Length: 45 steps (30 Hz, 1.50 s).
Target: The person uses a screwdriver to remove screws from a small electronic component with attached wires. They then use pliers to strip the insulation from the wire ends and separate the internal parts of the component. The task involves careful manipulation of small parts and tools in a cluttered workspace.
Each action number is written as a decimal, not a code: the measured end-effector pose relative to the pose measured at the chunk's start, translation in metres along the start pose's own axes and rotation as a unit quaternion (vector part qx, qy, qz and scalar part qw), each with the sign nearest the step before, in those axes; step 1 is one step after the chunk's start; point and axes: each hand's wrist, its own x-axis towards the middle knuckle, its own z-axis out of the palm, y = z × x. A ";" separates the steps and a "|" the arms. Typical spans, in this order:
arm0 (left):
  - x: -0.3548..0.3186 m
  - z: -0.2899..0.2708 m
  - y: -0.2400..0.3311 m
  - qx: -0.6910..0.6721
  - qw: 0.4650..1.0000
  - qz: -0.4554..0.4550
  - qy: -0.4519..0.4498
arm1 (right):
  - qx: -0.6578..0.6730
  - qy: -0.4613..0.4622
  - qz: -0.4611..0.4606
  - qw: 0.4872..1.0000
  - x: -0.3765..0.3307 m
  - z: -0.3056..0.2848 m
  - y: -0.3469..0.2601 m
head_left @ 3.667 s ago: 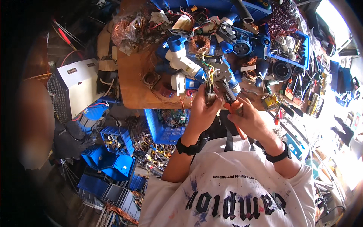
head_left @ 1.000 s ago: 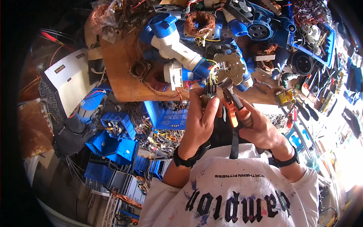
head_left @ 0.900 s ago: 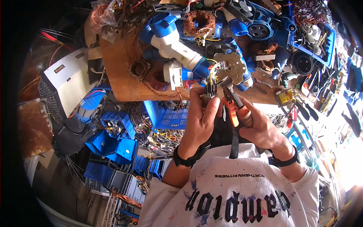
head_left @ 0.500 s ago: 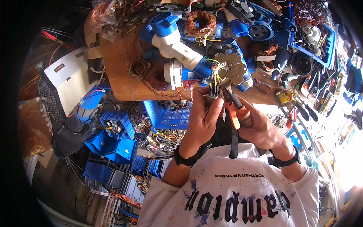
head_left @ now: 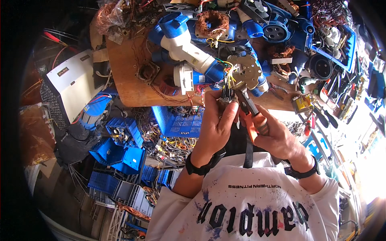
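Above the near edge of the table, my left hand (head_left: 219,120) is closed around a small dark part (head_left: 227,96) with wires coming out of it; my fingers hide most of its body. A bundle of yellow, green and white wires (head_left: 229,74) runs up from it toward the white-and-blue robot arm. Closed on orange-handled pliers (head_left: 251,123), my right hand (head_left: 277,134) keeps their metal jaws up beside the dark part. Just beyond the jaws is a round metal plate (head_left: 247,72) with holes. Whether the jaws grip anything cannot be made out.
A white-and-blue robot arm (head_left: 191,56) lies on the wooden table (head_left: 132,86). A copper coil (head_left: 213,24) sits at the back, and a blue crate (head_left: 350,48) at the far right. Below the table are blue bins (head_left: 116,154) and a heap of wires (head_left: 171,148).
The pliers have shifted slightly in my right hand, and their handles sit at a slightly different angle. My left hand stays nearly in place with the dark part.
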 end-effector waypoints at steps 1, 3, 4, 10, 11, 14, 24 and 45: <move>0.000 -0.001 -0.002 0.004 1.000 0.005 0.000 | 0.001 -0.003 0.005 1.000 0.000 0.001 -0.003; -0.001 -0.003 -0.008 0.016 1.000 0.016 -0.004 | -0.012 0.000 -0.009 1.000 0.000 0.001 -0.002; 0.000 -0.002 -0.007 0.004 1.000 0.007 0.001 | -0.018 0.002 -0.017 1.000 0.000 0.001 -0.001; 0.000 0.003 -0.002 -0.031 0.999 -0.006 0.021 | -0.041 0.009 -0.044 0.998 0.001 0.001 0.001; 0.000 0.004 -0.001 -0.034 0.999 -0.005 0.024 | -0.034 0.013 -0.035 0.999 0.001 0.001 0.001; 0.000 0.002 -0.002 0.000 1.000 0.008 0.013 | -0.023 0.020 -0.017 0.999 0.001 0.002 0.002; 0.000 0.002 -0.005 0.012 1.000 0.012 0.004 | -0.085 0.064 -0.008 0.994 0.002 0.005 -0.001; 0.006 -0.001 0.003 -0.118 0.992 -0.038 -0.033 | -0.113 0.189 -0.094 0.971 0.021 0.004 0.027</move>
